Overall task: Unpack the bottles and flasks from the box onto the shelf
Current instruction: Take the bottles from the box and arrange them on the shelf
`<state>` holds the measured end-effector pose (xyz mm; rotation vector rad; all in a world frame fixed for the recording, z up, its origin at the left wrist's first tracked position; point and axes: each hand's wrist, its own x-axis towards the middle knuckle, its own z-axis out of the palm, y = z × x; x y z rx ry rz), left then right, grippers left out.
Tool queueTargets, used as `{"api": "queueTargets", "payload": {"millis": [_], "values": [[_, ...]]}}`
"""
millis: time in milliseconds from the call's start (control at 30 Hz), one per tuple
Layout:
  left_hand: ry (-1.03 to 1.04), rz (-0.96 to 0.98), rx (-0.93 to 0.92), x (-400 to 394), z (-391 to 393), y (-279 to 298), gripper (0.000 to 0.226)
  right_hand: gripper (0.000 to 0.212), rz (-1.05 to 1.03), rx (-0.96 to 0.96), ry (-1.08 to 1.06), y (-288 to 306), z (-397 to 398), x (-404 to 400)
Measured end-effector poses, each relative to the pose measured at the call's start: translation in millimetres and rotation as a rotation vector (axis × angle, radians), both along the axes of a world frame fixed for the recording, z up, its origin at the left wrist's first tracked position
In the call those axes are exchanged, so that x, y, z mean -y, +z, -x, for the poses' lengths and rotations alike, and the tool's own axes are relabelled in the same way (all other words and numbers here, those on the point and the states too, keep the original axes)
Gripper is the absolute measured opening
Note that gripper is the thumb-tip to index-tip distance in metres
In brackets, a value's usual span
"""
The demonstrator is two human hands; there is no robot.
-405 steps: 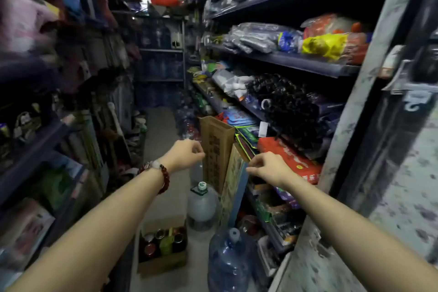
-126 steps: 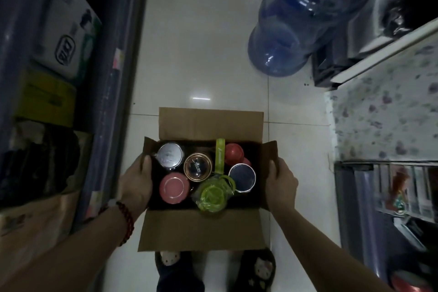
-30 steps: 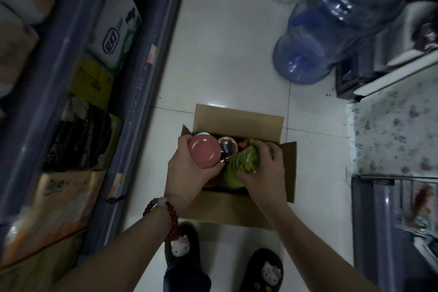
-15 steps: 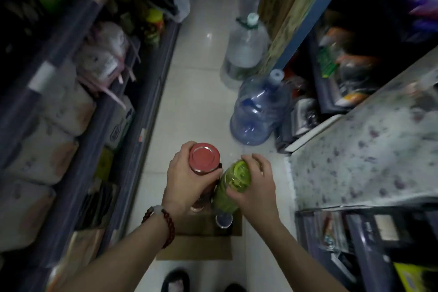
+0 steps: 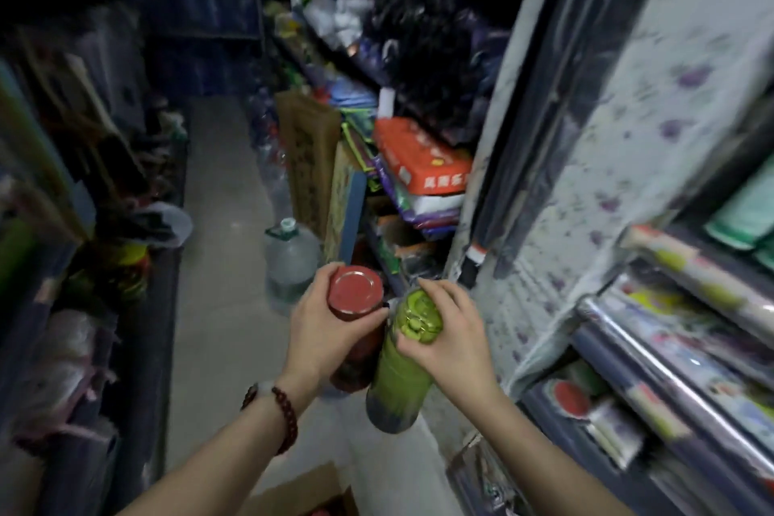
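Note:
My left hand [image 5: 322, 327] grips a red flask [image 5: 355, 293] just below its flat red lid, held upright at mid-frame. My right hand [image 5: 450, 341] grips a green bottle [image 5: 402, 381] around its green cap, right beside the flask and touching it. Both hang in the air above the aisle floor. The cardboard box [image 5: 301, 494] shows only as a flap and corner at the bottom edge, below my forearms. A stocked shelf [image 5: 653, 348] with rolls and packets stands to the right.
A narrow tiled aisle [image 5: 222, 222] runs ahead between packed shelves. A water jug [image 5: 291, 260] with a white cap stands on the floor ahead, beside leaning cardboard sheets [image 5: 308, 163]. A flower-patterned panel [image 5: 586, 163] faces the aisle on the right. Dark shelving [image 5: 83, 306] lines the left.
I have lifted both the red flask and the green bottle higher from the box, and my view has tilted up from the floor toward the aisle and right shelves.

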<state>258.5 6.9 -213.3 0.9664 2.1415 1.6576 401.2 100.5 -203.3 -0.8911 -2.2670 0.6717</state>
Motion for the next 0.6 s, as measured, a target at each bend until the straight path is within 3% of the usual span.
{"api": "queueTargets", "payload": {"millis": [167,367,600], "values": [[-0.115,-0.067,0.033,-40,-29,78,0.083,0.068,0.017,-0.184,-0.141,77,-40,-23],[-0.243,-0.172,0.068,-81,-79,149,0.066,0.071,0.024,-0.328,-0.337,154,-110,-40],[-0.418,-0.267,0.041,-120,-152,221,0.059,0.067,-0.042,-0.433,-0.412,226,-190,-59]]}}
